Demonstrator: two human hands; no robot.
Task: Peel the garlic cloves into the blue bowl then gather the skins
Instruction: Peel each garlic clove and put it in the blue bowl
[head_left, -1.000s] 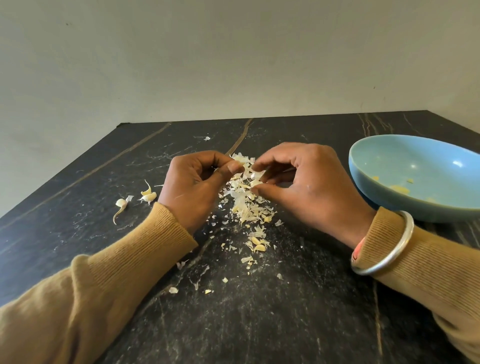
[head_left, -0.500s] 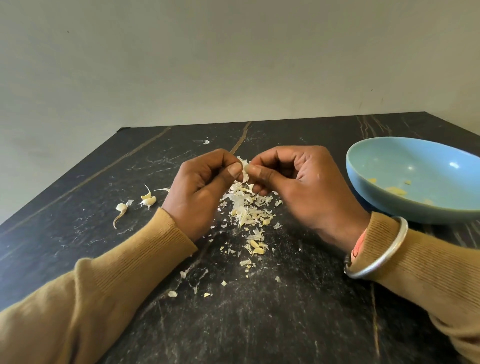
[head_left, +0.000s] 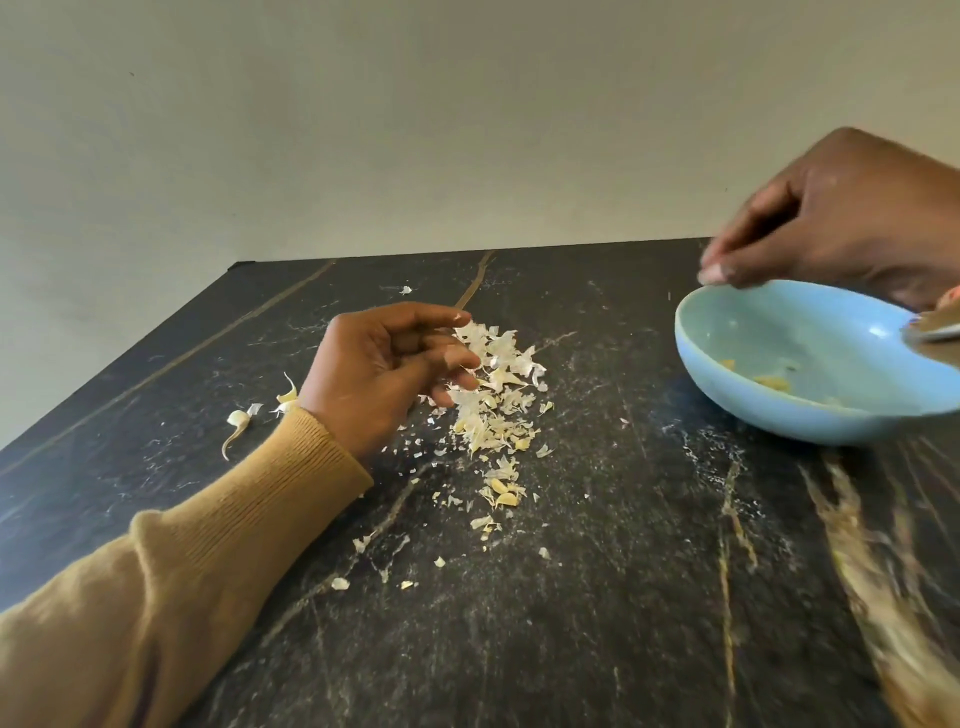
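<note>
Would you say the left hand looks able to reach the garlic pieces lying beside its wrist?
Probably yes: the left hand looks empty, and the garlic pieces lie in the open on the table just left of its wrist.

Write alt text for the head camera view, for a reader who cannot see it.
A person's right hand hovers over the rim of a blue bowl holding a few garlic pieces, fingertips bunched. The left hand, loosely curled, is beside a pile of garlic skins on a dark marble table.
</note>
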